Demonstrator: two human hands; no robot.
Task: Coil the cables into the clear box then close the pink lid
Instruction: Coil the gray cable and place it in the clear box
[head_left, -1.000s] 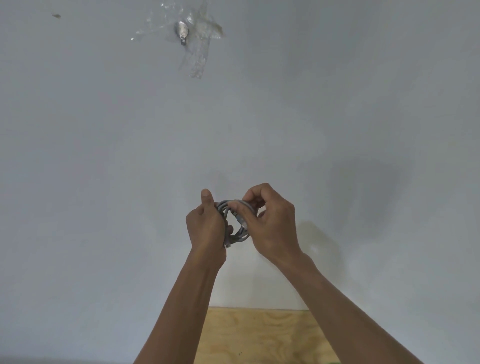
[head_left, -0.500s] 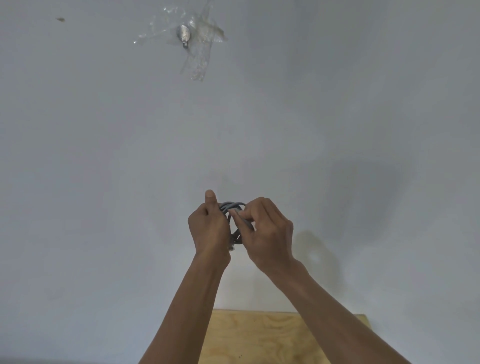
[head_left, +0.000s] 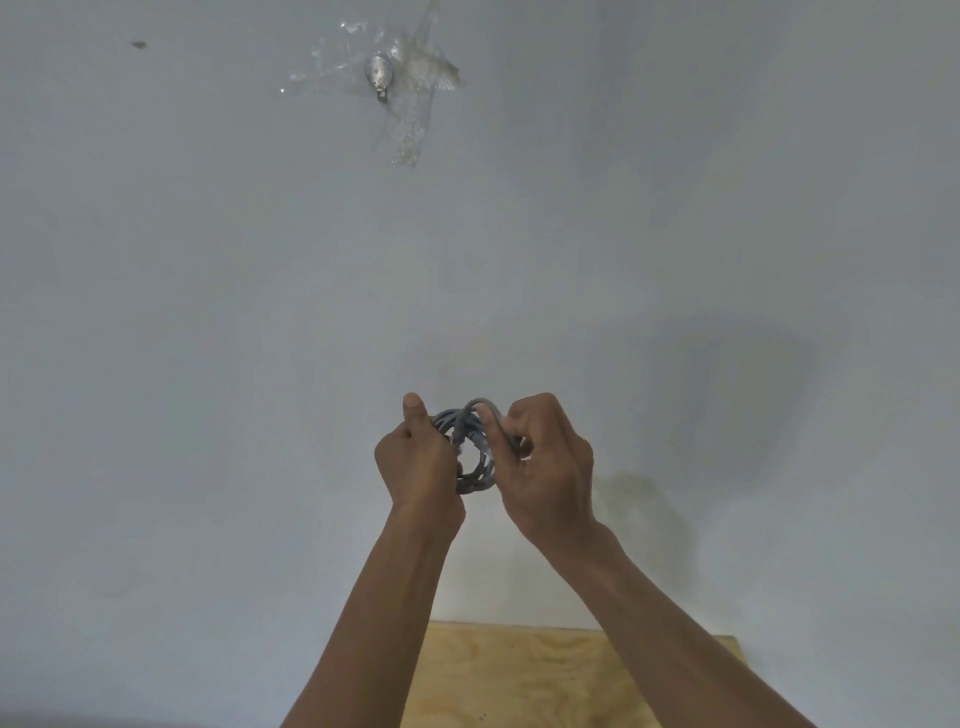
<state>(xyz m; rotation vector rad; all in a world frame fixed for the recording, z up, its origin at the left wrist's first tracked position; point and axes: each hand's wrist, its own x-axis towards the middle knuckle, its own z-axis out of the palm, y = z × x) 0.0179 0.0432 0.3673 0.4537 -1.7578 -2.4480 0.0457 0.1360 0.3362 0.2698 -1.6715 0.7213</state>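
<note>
Both hands pinch cable | left hand (head_left: 415, 462) | right hand (head_left: 545, 467) | grey cable (head_left: 475, 441) coiled in loops

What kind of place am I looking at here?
Probably a bare indoor work corner: a plain painted wall, a metal fitting taped to it, and a plywood tabletop below. Nothing narrows it further.

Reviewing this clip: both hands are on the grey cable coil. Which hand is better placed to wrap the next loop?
Probably the right hand: its fingers pinch the top strand of the cable, free to guide it round. The left hand grips the coil's side, steadying the bundle.
</note>
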